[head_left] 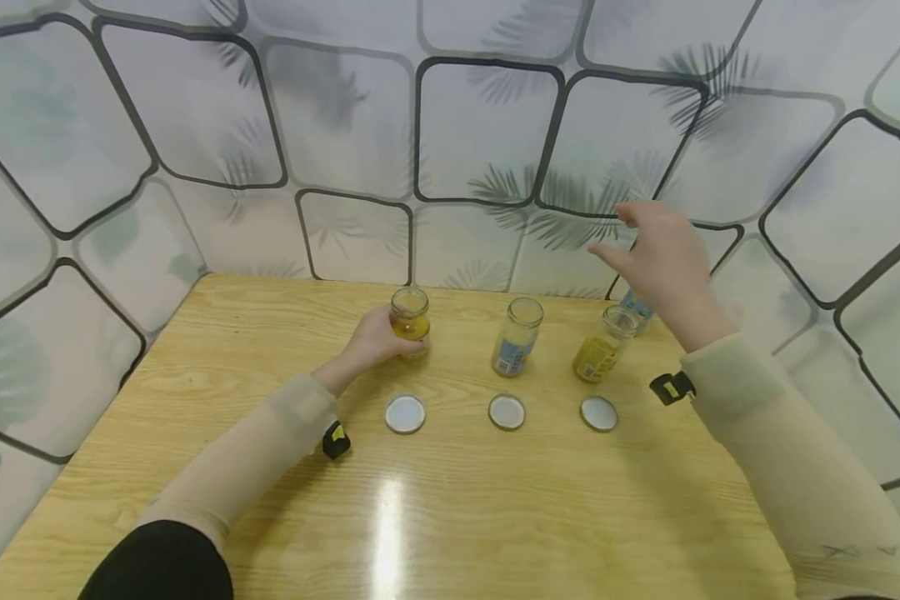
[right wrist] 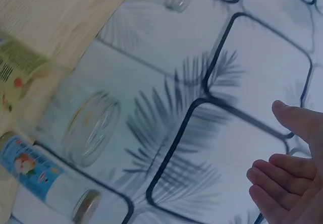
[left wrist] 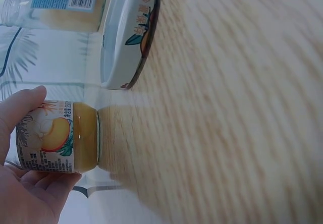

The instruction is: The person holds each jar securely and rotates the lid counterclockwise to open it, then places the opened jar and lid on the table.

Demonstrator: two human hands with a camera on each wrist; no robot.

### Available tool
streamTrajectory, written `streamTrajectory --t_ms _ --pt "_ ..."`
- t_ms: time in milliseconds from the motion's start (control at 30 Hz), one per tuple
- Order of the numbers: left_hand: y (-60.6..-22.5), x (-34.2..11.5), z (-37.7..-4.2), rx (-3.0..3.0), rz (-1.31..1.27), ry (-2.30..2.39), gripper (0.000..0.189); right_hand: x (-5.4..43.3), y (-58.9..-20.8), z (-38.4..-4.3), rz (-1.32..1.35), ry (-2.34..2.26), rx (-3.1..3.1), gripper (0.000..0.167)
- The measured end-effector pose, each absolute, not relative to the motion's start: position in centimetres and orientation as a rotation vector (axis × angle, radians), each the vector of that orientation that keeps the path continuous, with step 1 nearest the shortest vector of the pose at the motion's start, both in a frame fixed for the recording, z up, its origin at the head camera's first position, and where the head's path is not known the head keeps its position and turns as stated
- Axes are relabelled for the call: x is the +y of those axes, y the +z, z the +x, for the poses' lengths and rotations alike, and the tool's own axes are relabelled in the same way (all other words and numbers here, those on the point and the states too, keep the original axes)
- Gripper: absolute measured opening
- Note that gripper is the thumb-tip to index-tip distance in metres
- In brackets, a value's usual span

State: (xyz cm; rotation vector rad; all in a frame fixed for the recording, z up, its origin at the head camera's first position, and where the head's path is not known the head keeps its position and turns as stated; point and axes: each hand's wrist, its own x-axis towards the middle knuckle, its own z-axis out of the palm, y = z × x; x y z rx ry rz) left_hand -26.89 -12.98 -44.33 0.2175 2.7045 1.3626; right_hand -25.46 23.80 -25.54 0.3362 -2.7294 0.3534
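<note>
At the left of the row, my left hand (head_left: 373,340) grips an open glass jar (head_left: 412,327) with yellow fruit in it. In the left wrist view its label shows a peach (left wrist: 58,133), and the jar's base is close over the wood. My right hand (head_left: 667,258) is raised above the right end of the row, thumb and fingers apart, holding nothing. Below it is a lidless jar with a yellow label (head_left: 598,354). Behind that jar, partly hidden, is a blue-labelled jar (right wrist: 33,163) with its lid on. Another lidless jar with a blue label (head_left: 515,342) stands mid-row.
Three lids lie on the wooden table (head_left: 495,517) in front of the jars: a left lid (head_left: 405,414), a middle lid (head_left: 507,412) and a right lid (head_left: 598,413). A patterned wall covering (head_left: 487,133) rises right behind the table's far edge.
</note>
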Motion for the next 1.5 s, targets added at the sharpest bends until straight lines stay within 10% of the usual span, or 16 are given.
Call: streamTrajectory --t_ms 833,1500 --pt "-44.3 -13.0 -26.7 2.708 0.18 1.343 0.073 37.3 -39.9 -30.9 -0.303 1.26 -2.877 0.124" --pt "-44.2 -12.9 -26.7 2.702 0.169 1.352 0.075 34.4 -43.0 -31.9 -0.449 1.325 -2.637 0.077"
